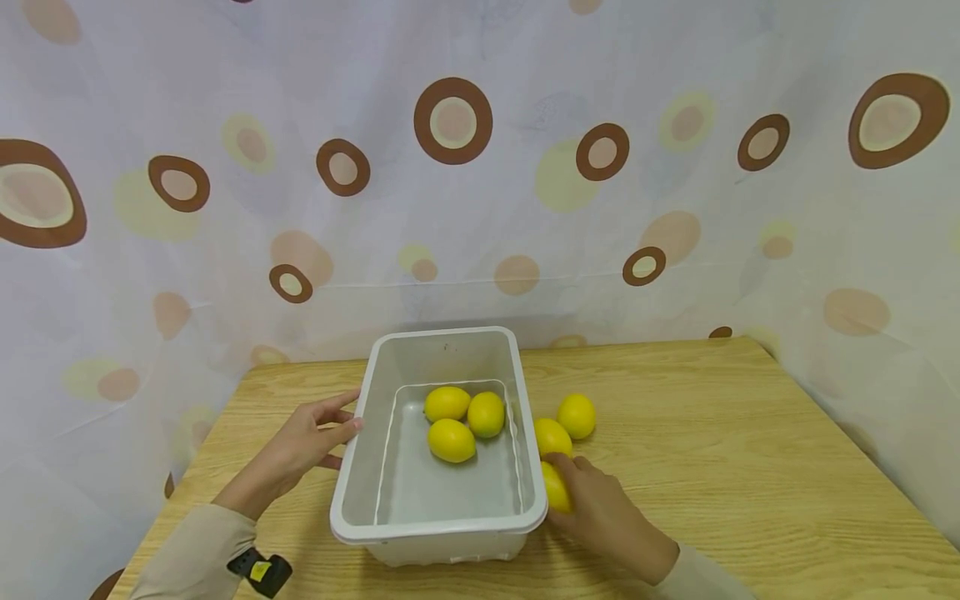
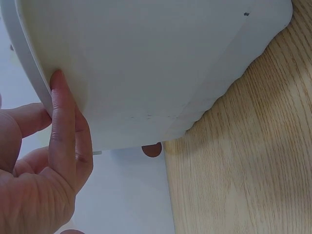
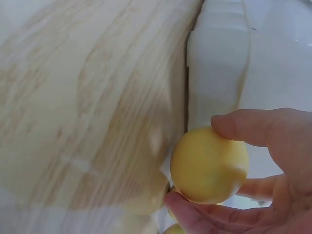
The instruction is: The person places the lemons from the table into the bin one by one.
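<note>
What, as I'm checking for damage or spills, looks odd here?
Small dark marks spot the outer side of the off-white rectangular plastic tub, and a tiny brown speck its inner far wall: possibly scuffs or dirt on otherwise plain plastic. Nothing looks spilled.

Tub (image 1: 438, 528) open on top, OK to enter from above; walls (image 1: 372, 442) block sideways. R hand (image 1: 600, 508) + 3 lemons (image 1: 577, 417) crowd tub's R side, L hand (image 1: 307, 433) its L. Room on table (image 1: 750, 467), far R.
</note>
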A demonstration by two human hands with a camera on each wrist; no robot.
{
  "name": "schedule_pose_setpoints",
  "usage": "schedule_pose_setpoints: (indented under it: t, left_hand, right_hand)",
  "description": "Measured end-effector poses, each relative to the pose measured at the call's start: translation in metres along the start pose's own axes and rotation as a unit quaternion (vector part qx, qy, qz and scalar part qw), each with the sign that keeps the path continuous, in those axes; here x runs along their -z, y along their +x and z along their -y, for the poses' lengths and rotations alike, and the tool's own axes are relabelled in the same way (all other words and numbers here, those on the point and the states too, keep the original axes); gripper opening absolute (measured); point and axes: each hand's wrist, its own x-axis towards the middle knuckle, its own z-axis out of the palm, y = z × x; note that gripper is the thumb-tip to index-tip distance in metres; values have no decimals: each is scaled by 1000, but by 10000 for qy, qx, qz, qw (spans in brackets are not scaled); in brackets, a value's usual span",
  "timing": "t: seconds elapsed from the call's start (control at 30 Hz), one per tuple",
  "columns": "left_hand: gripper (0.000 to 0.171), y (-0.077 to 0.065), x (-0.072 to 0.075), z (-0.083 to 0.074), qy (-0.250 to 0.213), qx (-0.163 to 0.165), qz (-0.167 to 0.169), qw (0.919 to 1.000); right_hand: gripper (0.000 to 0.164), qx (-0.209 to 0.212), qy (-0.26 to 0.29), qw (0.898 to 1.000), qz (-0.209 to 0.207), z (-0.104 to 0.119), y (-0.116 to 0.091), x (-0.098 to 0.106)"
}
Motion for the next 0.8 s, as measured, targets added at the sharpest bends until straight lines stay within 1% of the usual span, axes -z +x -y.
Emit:
schedule_pose_setpoints:
  t: [0.2, 0.3, 0.8]
  left_hand:
    - [59, 0, 1, 0, 3, -39, 23, 10000]
    - [59, 0, 1, 0, -20, -67, 52, 10000]
    - [61, 0, 1, 0, 1, -65, 53, 10000]
  right_hand:
    - [56, -295, 108, 9993, 192, -3, -4, 11]
    - [57, -417, 71, 9989, 179, -5, -7, 18]
    - [60, -433, 56, 9990, -82, -13, -9, 55]
